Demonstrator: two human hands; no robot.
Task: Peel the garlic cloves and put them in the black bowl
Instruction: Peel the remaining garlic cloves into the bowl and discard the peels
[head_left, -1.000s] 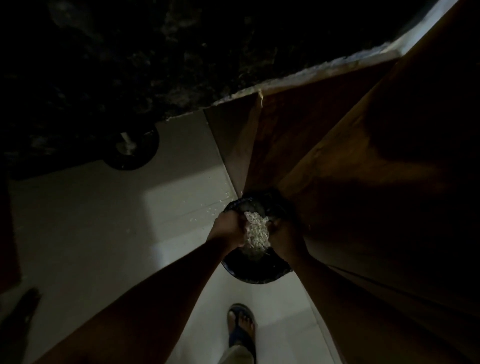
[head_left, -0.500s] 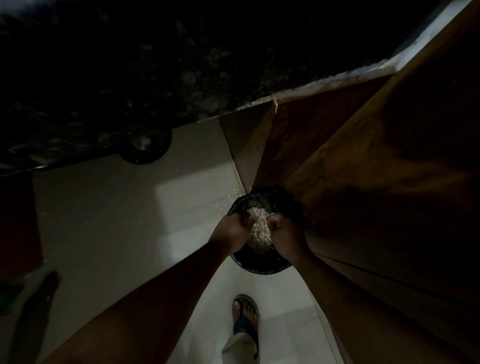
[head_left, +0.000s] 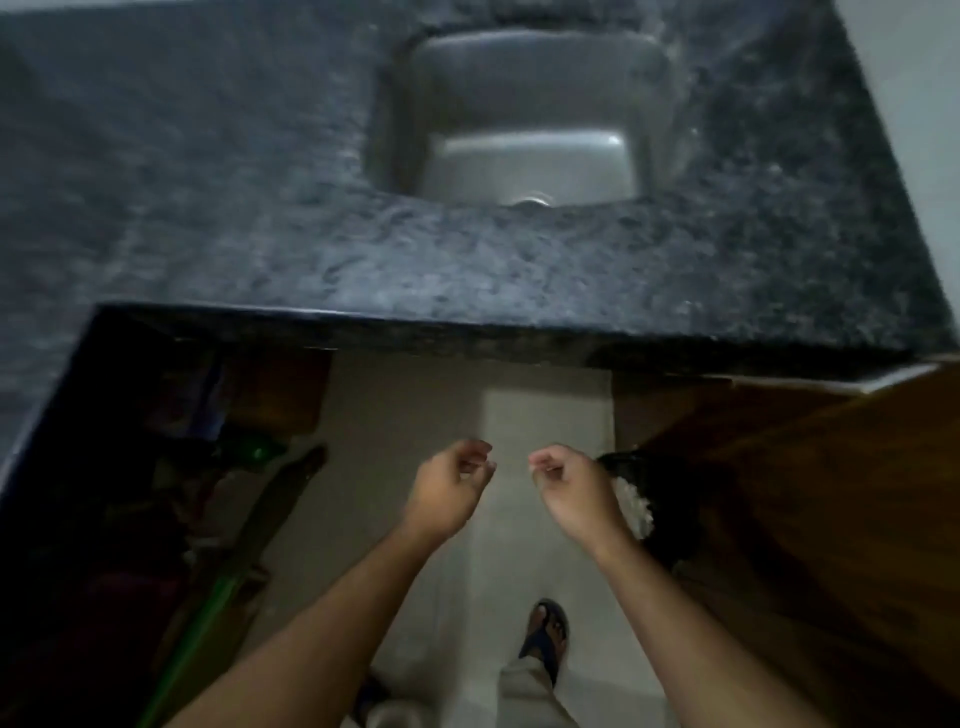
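My left hand (head_left: 451, 488) and my right hand (head_left: 569, 491) are raised side by side over the floor, a small gap between them. Their fingers are loosely curled and nothing shows in either hand. Just behind my right hand, low by the wooden door, a black round container (head_left: 662, 512) holds a pale heap of garlic skins (head_left: 635, 506); my right hand and wrist hide part of it. No whole garlic clove is visible.
A dark speckled stone counter (head_left: 467, 260) with a steel sink (head_left: 530, 130) lies ahead. A brown wooden door (head_left: 831, 519) stands on the right. Dark clutter and a green-handled tool (head_left: 208, 613) fill the left. My sandalled foot (head_left: 548, 636) stands on pale floor tiles (head_left: 545, 415).
Both hands have let go of the clump of garlic skins and lifted away from the black container, moving left. The view has tilted up and brightened, showing the counter and sink.
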